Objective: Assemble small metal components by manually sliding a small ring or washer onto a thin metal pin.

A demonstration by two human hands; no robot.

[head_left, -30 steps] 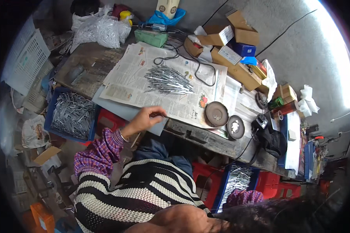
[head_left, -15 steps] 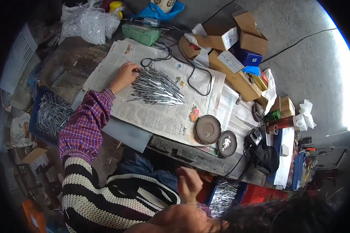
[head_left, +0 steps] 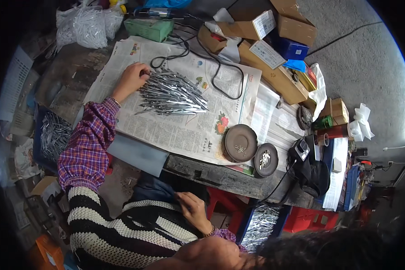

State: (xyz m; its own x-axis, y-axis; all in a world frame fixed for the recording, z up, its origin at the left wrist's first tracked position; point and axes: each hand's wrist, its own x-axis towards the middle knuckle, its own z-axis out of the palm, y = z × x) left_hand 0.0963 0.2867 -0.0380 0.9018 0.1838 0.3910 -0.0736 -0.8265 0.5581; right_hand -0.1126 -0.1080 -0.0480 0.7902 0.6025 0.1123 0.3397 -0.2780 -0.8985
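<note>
A pile of thin silvery metal strips (head_left: 175,95) lies on newspaper (head_left: 166,135) spread over the workbench. At the pile's far left end is my left hand (head_left: 131,82), its fingers curled in against the strip ends; what they pinch is hidden. My right hand (head_left: 194,210) is low, close to my lap, below the bench's front edge. Its fingers are loosely bent, and nothing shows in them. Right of the pile stands a dark round dish (head_left: 233,135) with a few tiny metal pieces. A smaller dark dish (head_left: 266,171) beside it holds more small pale bits.
A green box-like object (head_left: 148,29) with a black cable (head_left: 242,87) sits behind the pile. Cardboard boxes (head_left: 274,85) crowd the back right. Blue crates of metal strips stand at left (head_left: 37,150) and below the bench (head_left: 279,227). Red plastic stools (head_left: 227,202) are underneath.
My right hand has moved left and down toward my lap. My left hand stays at the pile's left end. The whole view has shifted slightly.
</note>
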